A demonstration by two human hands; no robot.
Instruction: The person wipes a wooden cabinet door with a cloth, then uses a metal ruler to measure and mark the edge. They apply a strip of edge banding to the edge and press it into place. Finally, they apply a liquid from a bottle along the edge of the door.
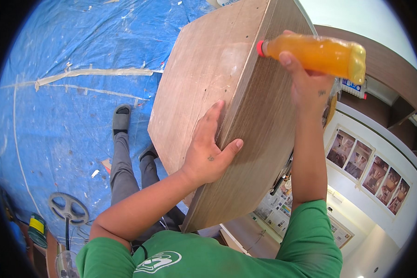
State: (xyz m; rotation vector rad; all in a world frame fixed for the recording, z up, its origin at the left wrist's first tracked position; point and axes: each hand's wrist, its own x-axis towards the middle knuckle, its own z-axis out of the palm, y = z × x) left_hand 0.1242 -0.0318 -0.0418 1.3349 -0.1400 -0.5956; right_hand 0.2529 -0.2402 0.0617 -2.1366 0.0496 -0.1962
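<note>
My right hand (308,76) is wrapped around a plastic bottle (326,54) of orange-yellow liquid. The bottle is raised and lies nearly level, its red cap (260,48) pointing left, close to the upper edge of a brown wood-grain cabinet (259,125). Flat on that cabinet, my left hand (207,150) rests across its long edge, thumb and fingers apart and nothing held. Small dark holes and a pale smudge mark the cabinet's lighter face. The inside of the right hand's grip is partly hidden behind the bottle.
A blue tarpaulin (78,111) with strips of tape covers the floor at left. A grey wheel-shaped base (68,207) and a green-and-yellow can (37,228) stand at lower left. At right are a shelf holding a white jug (353,88) and photos (350,153) on a white panel.
</note>
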